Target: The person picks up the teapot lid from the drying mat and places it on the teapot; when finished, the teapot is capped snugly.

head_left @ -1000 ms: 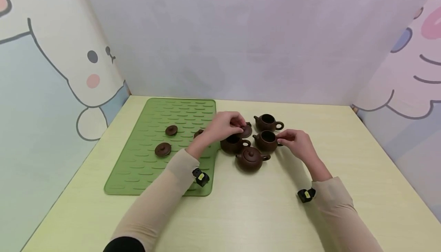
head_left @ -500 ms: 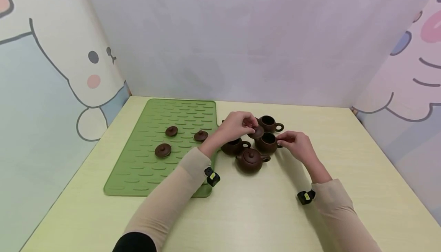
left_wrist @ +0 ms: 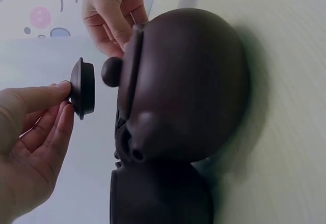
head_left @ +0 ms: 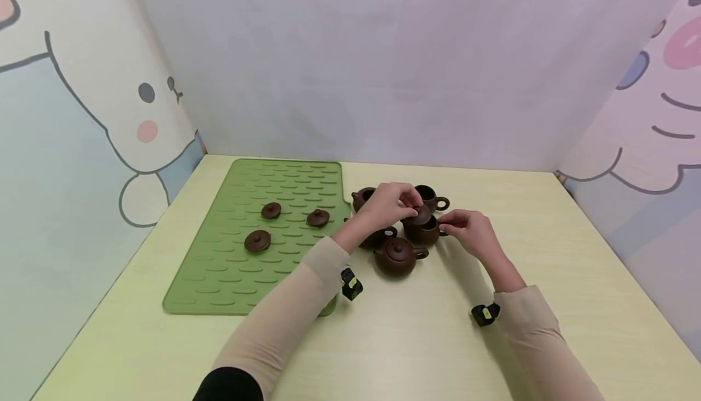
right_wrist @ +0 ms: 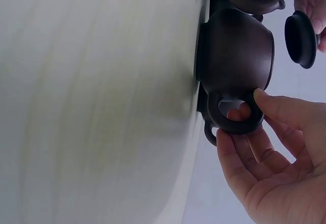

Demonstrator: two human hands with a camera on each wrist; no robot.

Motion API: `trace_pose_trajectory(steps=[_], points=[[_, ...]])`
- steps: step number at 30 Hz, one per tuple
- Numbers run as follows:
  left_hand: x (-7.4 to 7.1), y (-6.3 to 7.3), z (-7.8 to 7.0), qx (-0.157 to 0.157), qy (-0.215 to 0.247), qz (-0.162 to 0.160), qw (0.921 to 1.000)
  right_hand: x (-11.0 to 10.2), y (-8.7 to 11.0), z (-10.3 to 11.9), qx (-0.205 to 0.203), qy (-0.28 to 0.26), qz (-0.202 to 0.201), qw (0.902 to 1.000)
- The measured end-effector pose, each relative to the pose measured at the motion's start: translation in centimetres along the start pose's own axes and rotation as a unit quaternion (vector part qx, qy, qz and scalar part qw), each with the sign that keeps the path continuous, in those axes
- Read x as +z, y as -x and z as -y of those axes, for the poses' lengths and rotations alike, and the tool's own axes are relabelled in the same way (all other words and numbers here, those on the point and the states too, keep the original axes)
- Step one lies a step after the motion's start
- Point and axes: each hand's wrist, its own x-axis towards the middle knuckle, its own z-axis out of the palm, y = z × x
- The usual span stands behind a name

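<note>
My left hand (head_left: 391,203) pinches a dark brown teapot lid (left_wrist: 83,88) by its knob. In the right wrist view the lid hangs a little above the rim of an uncovered teapot (right_wrist: 237,53). With thumb and fingers, my right hand (head_left: 468,230) grips that teapot's ring handle (right_wrist: 237,117); the pot stands on the table. Just in front of it sits a teapot with its lid on (head_left: 398,257). Another open teapot (head_left: 425,195) stands behind, and two more are at the left, partly hidden by my left hand and forearm.
On the green mat (head_left: 219,279) at the left lie three loose lids: a back one (head_left: 271,210), a front one (head_left: 257,241) and one near the right edge (head_left: 317,217). The pale wooden table (head_left: 416,340) ends at a wall behind.
My left hand has carried the lid to the right, from over the left teapots to over the teapot at my right hand. The right hand keeps its grip on the handle.
</note>
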Motion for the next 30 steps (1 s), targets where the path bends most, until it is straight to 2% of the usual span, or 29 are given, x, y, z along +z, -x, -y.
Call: trace_pose_trajectory(steps=[11,22,30], points=[[2.1,-1.0,-0.1,-0.006,-0.016,-0.002,0.9999,0.0,0.1,0.0,0.005,0.002,0.003,1.0],[2.7,-1.4,0.1,-0.017,-0.074,0.004,0.9971,0.1,0.1,-0.1,0.008,-0.003,0.003,1.0],[3.0,-1.3,0.0,-0.027,-0.097,0.013,0.9948,0.2,0.2,0.1,0.011,-0.001,0.001,0.9999]])
